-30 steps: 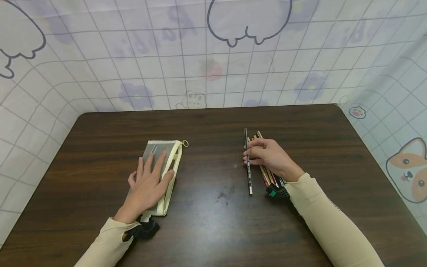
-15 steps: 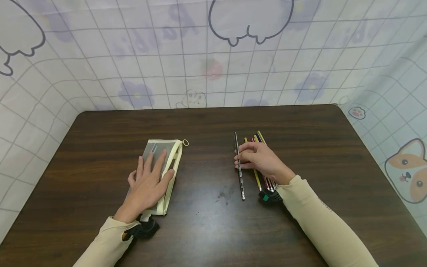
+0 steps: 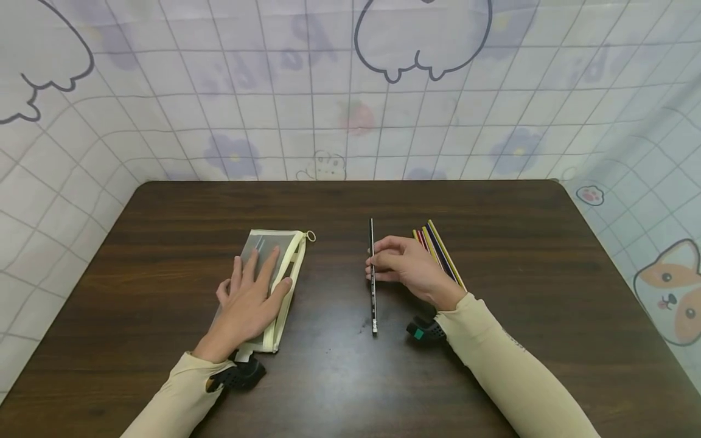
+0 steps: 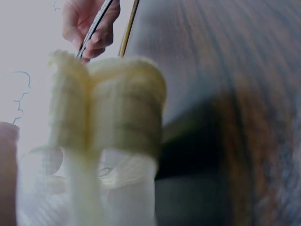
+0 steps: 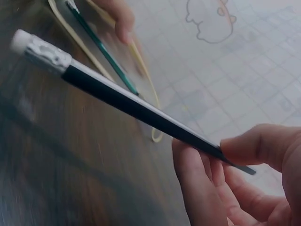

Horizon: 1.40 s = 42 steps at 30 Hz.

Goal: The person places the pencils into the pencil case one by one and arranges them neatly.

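Pencil point(image 3: 373, 304), black with a white eraser point(image 5: 21, 42), is what I see pinched in the right grip point(image 3: 411, 267), held over the table point(image 3: 339, 395) between the zip pouch point(image 3: 288, 261) and the bunched pencils point(image 3: 438, 246). On my feed the left grip point(image 3: 247, 304) lies spread flat upon the pouch.

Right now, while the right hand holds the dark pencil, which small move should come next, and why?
Probably bring the dark pencil left to the pouch's unzipped side: the right hand pinches it, the left hand rests on the pouch, the gap faces the pencil, and a green pencil lies between the pouch's yellow edges.
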{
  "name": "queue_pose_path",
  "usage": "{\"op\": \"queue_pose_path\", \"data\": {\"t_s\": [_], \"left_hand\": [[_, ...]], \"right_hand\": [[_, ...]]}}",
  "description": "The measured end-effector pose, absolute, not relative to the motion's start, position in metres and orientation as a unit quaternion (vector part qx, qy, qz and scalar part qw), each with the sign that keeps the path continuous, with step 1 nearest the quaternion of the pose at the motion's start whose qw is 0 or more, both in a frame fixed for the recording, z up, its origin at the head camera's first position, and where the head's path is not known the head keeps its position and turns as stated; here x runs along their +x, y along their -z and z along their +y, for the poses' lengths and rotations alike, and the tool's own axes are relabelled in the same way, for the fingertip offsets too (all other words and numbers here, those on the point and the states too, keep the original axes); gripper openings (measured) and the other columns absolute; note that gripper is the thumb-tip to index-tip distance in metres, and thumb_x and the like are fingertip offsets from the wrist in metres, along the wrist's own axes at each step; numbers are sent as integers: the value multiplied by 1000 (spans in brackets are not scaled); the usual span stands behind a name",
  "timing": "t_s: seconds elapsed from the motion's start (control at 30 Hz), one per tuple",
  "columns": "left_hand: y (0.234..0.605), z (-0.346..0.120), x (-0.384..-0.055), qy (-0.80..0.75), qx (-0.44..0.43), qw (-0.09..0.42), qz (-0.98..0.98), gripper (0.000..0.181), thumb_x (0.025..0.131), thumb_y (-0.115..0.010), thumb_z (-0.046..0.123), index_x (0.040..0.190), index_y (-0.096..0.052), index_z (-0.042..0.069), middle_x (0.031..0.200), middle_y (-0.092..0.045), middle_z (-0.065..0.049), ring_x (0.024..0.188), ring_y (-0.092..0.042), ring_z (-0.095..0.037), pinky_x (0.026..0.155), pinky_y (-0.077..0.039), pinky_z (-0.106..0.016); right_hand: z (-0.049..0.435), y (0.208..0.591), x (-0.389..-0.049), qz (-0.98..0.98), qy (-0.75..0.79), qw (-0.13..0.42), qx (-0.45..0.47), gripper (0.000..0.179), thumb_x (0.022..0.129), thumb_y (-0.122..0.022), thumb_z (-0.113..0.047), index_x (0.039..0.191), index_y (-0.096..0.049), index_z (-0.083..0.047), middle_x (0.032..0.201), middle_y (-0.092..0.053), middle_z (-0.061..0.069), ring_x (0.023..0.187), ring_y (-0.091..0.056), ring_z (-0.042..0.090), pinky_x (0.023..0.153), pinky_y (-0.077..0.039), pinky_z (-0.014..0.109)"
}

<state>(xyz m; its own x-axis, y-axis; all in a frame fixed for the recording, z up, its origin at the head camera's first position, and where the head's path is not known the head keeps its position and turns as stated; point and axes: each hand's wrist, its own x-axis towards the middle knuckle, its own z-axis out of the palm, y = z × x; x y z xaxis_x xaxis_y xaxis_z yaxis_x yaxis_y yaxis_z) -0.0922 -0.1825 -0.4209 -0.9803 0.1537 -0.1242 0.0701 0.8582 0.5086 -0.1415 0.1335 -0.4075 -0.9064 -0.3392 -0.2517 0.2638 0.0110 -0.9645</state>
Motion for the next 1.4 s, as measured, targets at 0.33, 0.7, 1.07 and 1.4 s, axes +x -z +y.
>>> {"op": "queue_pose_path", "data": {"t_s": [0.33,0.7,1.07,1.4], "left_hand": [[423,-183,-91,-260,54,85,960,71,108,-35,58,168,-10,29,175,0,-23,159,13,-53,111,-3,-79],[421,-182,-91,-263,50,87,960,71,108,-36,56,168,-10,29,175,0,-23,159,13,-53,111,-2,-79],[420,-181,-92,-258,45,88,961,71,108,-35,57,168,-10,29,175,0,-23,160,13,-53,112,-3,-79],[418,-180,-94,-253,45,92,962,71,108,-34,58,168,-9,30,175,0,-23,159,12,-53,112,-3,-79]], "right_hand": [[106,415,-142,648,733,207,-5,20,98,-61,-2,117,-56,4,104,-69,12,100,-76,29,93,-62,38],[84,418,-144,627,744,231,6,19,98,-62,-2,116,-57,1,104,-69,10,96,-75,22,86,-64,39],[60,421,-142,604,757,248,15,20,98,-63,-4,117,-57,2,105,-70,11,89,-74,18,81,-65,40],[39,422,-138,581,774,251,24,10,97,-61,-1,105,-56,-4,99,-68,9,84,-73,17,79,-65,41]]}}
